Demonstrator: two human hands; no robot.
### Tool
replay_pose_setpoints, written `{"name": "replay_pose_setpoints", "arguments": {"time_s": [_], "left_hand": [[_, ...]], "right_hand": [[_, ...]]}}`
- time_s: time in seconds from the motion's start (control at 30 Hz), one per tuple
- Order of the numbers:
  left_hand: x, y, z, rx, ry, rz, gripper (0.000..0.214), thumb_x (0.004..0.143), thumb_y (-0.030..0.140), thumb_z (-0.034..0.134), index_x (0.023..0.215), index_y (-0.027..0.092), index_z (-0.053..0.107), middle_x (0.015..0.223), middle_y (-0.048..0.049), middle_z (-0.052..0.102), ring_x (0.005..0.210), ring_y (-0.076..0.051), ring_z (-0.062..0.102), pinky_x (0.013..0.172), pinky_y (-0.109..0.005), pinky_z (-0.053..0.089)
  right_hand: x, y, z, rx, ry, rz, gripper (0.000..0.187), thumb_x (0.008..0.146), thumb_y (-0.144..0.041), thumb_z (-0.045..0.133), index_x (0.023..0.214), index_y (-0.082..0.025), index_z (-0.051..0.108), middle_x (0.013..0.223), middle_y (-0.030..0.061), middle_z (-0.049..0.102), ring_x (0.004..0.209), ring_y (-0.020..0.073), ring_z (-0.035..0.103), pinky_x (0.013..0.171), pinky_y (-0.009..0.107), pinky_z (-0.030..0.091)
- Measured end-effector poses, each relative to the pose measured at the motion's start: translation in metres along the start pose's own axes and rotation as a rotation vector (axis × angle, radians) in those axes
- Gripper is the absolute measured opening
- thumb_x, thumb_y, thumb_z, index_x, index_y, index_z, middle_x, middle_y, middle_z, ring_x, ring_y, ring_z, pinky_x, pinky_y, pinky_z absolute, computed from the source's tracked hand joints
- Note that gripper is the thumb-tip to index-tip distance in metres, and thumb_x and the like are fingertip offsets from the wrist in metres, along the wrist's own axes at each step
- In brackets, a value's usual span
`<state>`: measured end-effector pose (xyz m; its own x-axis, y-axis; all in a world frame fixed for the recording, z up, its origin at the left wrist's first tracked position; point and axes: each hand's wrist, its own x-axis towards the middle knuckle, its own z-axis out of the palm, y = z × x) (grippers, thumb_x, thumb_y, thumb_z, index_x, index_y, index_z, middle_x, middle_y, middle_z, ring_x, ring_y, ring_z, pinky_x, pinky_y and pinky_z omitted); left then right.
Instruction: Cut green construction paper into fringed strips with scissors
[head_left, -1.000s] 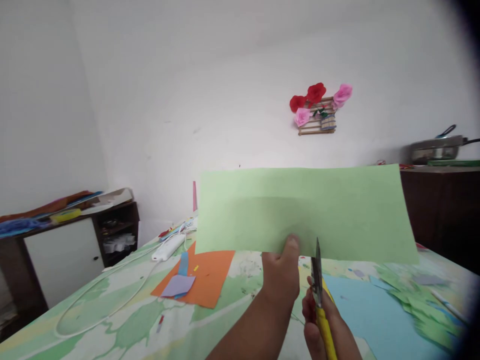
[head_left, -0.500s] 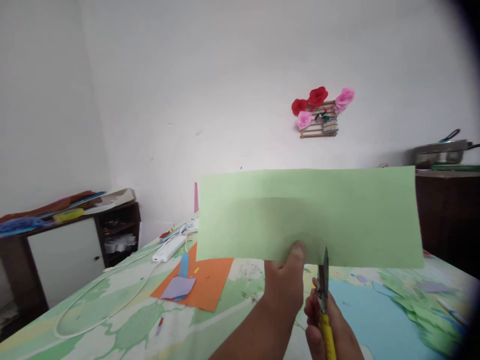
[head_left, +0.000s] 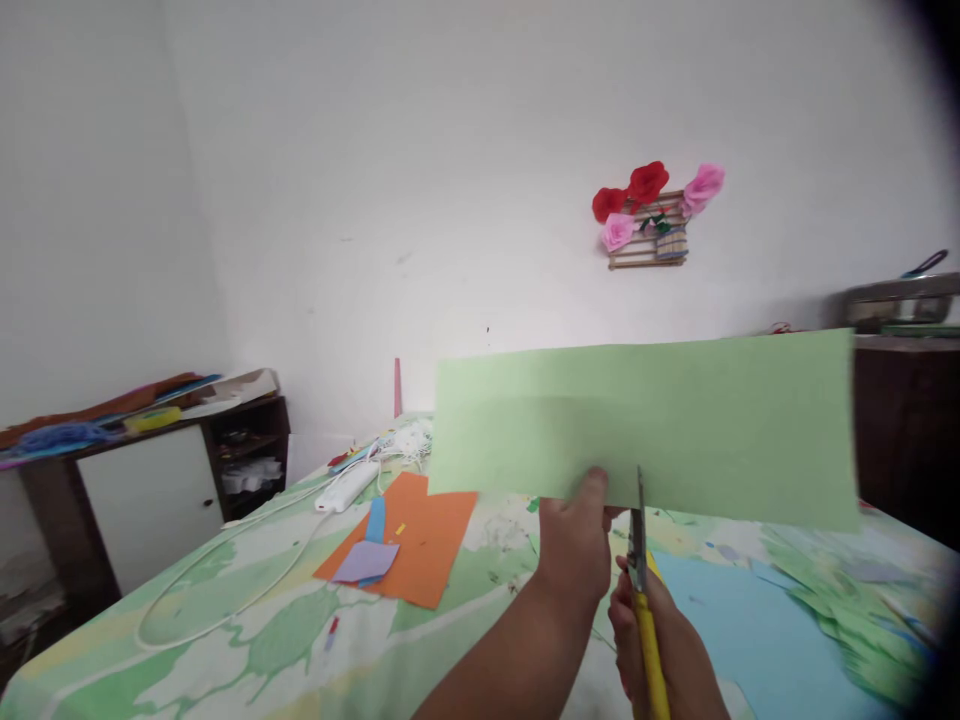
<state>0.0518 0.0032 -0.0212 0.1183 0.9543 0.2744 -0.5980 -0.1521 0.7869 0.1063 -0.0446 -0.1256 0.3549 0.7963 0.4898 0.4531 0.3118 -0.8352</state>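
A wide sheet of light green paper is held upright above the table. My left hand pinches its lower edge, thumb on the near side and fingers behind. Just to the right, my right hand grips scissors with yellow handles. Their blades point up at the lower edge of the sheet, one blade showing in front of it. Whether they have cut into the paper I cannot tell.
Orange paper with a purple piece lies left, near a white power strip and its cable. Blue paper and several green scraps lie right. A low cabinet stands at the far left.
The view has shifted slightly. The green sheet has tilted, its left end turned away and looking narrower. The scissors now appear more edge-on at the paper's lower edge, still in my right hand.
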Motion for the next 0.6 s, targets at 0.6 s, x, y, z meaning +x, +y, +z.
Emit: {"name": "replay_pose_setpoints", "arguments": {"time_s": [0.6], "left_hand": [[-0.005,0.007,-0.001,0.108,-0.009,-0.049,0.025,0.073,0.022,0.057,0.048,0.018,0.055,0.046,-0.0018,0.054,0.057,-0.018,0.059,0.060,-0.027,0.051]], "right_hand": [[-0.004,-0.003,0.009,0.076,0.112,0.086,0.060,0.077,-0.073,0.037,0.103,-0.019,0.046,0.067,-0.0012,0.046,0.039,0.0065,0.031,0.031,0.019,0.025]]}}
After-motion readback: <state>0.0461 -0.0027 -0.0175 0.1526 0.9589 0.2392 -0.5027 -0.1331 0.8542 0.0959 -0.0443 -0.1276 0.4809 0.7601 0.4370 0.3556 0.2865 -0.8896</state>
